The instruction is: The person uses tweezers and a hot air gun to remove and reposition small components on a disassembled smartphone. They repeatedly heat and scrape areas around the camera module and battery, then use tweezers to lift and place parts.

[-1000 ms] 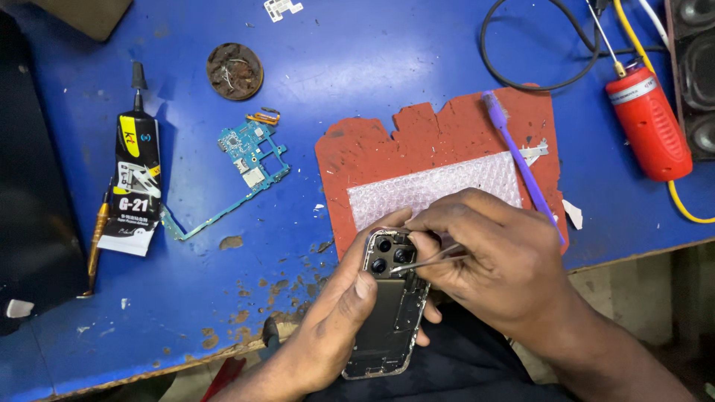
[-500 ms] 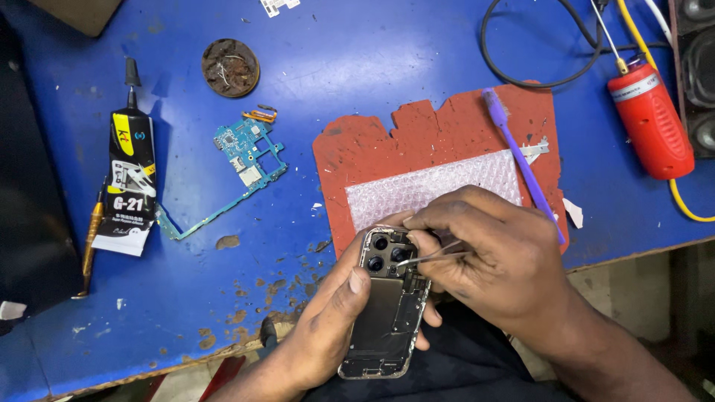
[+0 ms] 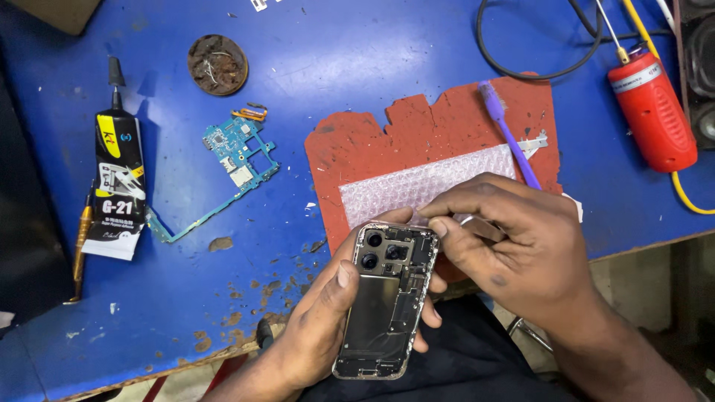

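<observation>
Circuit board (image 3: 238, 160) lies left of mat (image 3: 387, 141); toothbrush (image 3: 510, 134) on mat.

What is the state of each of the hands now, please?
Left hand: closed around the opened phone, holding it.
Right hand: closed, pinching metal tweezers at the phone's top edge.

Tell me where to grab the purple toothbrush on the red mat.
Take the purple toothbrush by its bare handle, mid-length, coming from above and the left. Its bristled head points up-left, and its lower end runs under the right hand, so the middle is the free part.
</observation>
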